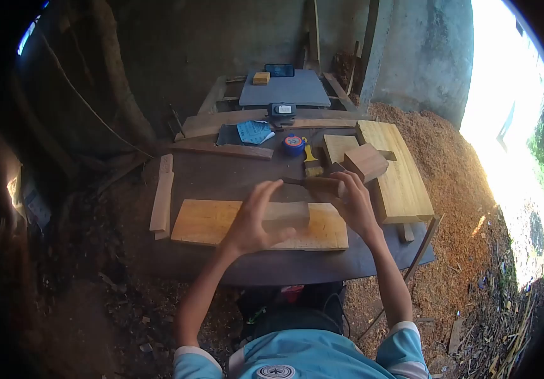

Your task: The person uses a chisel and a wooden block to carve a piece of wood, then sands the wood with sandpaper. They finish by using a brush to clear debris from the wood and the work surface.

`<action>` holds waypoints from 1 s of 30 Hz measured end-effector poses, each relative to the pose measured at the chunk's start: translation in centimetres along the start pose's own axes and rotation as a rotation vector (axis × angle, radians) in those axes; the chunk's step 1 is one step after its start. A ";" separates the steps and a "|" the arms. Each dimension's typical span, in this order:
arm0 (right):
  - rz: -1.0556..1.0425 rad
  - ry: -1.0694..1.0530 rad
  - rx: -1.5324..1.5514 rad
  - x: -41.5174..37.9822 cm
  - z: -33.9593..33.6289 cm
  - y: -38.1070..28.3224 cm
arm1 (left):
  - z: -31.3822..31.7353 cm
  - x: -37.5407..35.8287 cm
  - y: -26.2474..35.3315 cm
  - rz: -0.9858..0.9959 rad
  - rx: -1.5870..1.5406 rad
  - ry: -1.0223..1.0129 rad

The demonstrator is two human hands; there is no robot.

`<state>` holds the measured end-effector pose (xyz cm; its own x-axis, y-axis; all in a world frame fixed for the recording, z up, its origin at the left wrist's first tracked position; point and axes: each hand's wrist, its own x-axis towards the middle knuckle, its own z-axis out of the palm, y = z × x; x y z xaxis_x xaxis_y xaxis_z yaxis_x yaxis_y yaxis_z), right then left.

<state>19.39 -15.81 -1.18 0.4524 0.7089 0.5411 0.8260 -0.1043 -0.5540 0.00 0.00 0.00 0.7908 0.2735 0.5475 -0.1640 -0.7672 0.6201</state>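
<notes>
My left hand point(251, 221) is open over the plank point(205, 221), its thumb and fingers spread in a wide curve. A grey-brown block point(287, 215) lies on the plank right at that hand, with a gap below the index finger. My right hand point(355, 203) is closed on a brown wooden piece point(321, 186), blurred by motion; a dark slim tip point(293, 181) shows at its left end. Just beyond the right hand, a reddish wood block point(366, 162) rests tilted on paler boards.
A thick pale board point(404, 189) lies along the table's right side. Behind the plank are a paintbrush point(311, 163), a blue round container point(293, 144), blue sandpaper point(255, 131) and a black device point(281, 110). A wood strip point(162, 196) lies left; sawdust point(461, 170) covers the ground right.
</notes>
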 end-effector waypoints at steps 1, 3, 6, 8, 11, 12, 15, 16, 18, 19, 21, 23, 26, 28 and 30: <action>-0.072 0.058 0.011 0.6 -1.0 -0.5 | 1.8 -0.6 -2.5 -0.020 0.176 -0.139; -0.039 0.219 0.236 0.8 -2.8 -2.1 | 2.2 -0.2 -4.3 -0.091 0.348 -0.267; -0.052 0.453 0.531 0.7 -4.2 -3.5 | 0.8 1.1 -5.3 -0.183 0.362 -0.155; -0.090 0.524 0.611 1.2 -4.8 -4.0 | -0.4 2.6 -7.9 -0.213 0.454 -0.055; -0.071 0.541 0.676 0.7 -3.6 -4.3 | -2.2 4.4 -13.4 -0.262 0.481 -0.072; -0.065 0.515 0.712 0.6 -2.8 -4.4 | -2.6 4.8 -14.5 -0.298 0.497 -0.085; -0.040 0.392 0.802 0.3 -0.5 -3.3 | -3.1 5.2 -16.7 -0.375 0.432 -0.127; -0.066 0.440 0.782 0.3 -0.1 -2.9 | -3.6 5.6 -17.2 -0.395 0.391 -0.135; -0.081 0.513 0.763 0.5 0.4 -2.7 | -4.7 6.9 -18.4 -0.508 0.270 -0.209; -0.071 0.539 0.765 0.5 0.6 -2.8 | -5.3 7.6 -19.0 -0.565 0.206 -0.248; -0.038 0.581 0.737 0.6 0.9 -3.0 | -6.5 9.3 -21.7 -0.505 0.335 -0.235; -0.002 0.613 0.675 1.1 1.2 -3.5 | -7.1 10.7 -24.0 -0.337 0.610 -0.173; 0.058 0.593 0.719 1.5 1.2 -4.2 | -7.2 10.8 -27.4 -0.488 0.794 -0.293; 0.076 0.612 0.710 1.5 1.2 -3.6 | -7.5 11.5 -28.6 -0.500 0.882 -0.400; 0.086 0.668 0.702 1.3 1.1 -3.1 | -7.7 12.2 -29.0 -0.421 1.006 -0.508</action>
<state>17.06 -13.84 0.51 0.7783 0.1539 0.6088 0.4908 0.4557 -0.7426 9.91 30.05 -6.95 0.8511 0.5247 -0.0170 0.5174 -0.8438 -0.1428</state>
